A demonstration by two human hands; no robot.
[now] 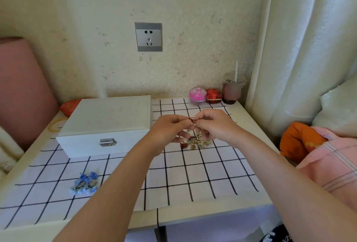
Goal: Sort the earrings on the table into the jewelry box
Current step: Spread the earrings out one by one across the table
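Observation:
The white jewelry box (pixel 105 126) sits closed on the left of the checked cloth, its metal clasp facing me. My left hand (pixel 170 129) and my right hand (pixel 212 126) meet above the cloth's middle. Between their fingertips they pinch the top of a red and gold earring cluster (pixel 199 142), whose lower part hangs down and rests on the cloth. A pair of blue flower earrings (pixel 85 183) lies on the cloth near the front left, away from both hands.
At the back right stand a pink round tin (pixel 197 95), a red box (pixel 213 95) and a cup with a straw (pixel 232 89). A yellow loop (pixel 56 125) and a red pouch (pixel 69 106) lie left of the box. Bedding and curtain border the table's right.

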